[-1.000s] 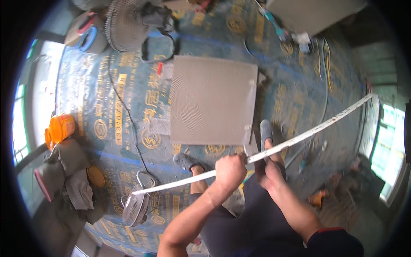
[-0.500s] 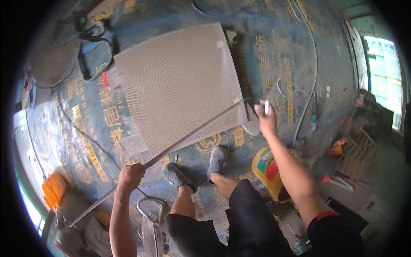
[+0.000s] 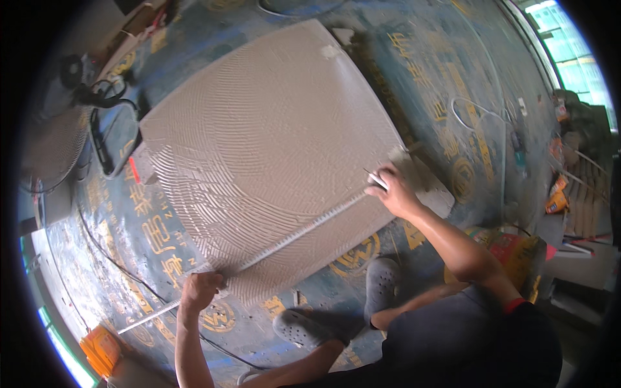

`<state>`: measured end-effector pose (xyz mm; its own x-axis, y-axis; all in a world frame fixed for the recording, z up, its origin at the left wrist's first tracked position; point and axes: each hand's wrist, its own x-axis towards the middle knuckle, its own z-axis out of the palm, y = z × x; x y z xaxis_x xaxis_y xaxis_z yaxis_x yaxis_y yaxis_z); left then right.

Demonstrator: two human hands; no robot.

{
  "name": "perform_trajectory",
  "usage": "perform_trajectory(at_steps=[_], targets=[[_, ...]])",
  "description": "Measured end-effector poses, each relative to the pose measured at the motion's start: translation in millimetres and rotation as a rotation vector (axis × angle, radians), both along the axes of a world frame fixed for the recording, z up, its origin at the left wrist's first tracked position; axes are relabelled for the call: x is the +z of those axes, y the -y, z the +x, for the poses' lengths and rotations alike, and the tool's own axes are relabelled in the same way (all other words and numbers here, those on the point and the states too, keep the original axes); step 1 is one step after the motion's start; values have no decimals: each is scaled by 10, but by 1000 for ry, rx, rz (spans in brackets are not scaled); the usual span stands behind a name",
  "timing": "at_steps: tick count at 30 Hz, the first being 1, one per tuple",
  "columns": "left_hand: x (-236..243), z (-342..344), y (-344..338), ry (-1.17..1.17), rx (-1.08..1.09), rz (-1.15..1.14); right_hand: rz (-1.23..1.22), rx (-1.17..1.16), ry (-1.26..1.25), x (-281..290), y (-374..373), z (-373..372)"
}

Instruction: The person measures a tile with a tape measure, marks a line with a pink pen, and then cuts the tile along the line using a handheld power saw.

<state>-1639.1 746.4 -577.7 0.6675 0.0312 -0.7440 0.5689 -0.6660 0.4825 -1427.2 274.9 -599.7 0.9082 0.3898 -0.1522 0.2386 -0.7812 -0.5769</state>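
**Long notched straightedge held across a mortar-combed tile**

The left hand [image 3: 202, 289] is closed around the long notched straightedge [image 3: 291, 234] at the near-left corner of the large square tile [image 3: 272, 149]. The right hand [image 3: 392, 191] is closed on the same bar at the tile's right edge, fingers curled over its top. The bar lies diagonally between the two grips, resting on the grey mortar bed, which carries curved comb ridges beyond the bar. A free length of the bar runs past the left grip, out over the printed floor covering [image 3: 453, 97].

Risks, as judged from this position:
- Uneven pressure between the two grips would tilt the bar and leave ridges of unequal height.
- The free length beyond the left grip could catch the black cable [image 3: 110, 249] lying beside it on the floor.
- The grey clogs [image 3: 381, 284] stand just behind the bar; a backward pull could bring mortar onto them.

Limits of the view:
- The teeth of the bar are too small to make out.
- The right fingertips hide the bar's end.
- The orange container [image 3: 101, 349] near the far end of the bar is cut off by the picture rim.
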Motion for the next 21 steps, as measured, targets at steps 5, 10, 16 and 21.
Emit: perform_trajectory(at_steps=[5, 10, 16, 21], targets=[[-21, -83, -114, 155, -108, 75, -12, -2, -61, 68, -34, -126], [123, -93, -30, 205, -76, 90, -41, 33, -32, 56, -65, -133], [72, -264, -38, 190, 10, 78, 1, 39, -14, 48, -105, -146], [66, -281, 10, 225, 1, 110, 6, 55, 18, 67, -100, -132]])
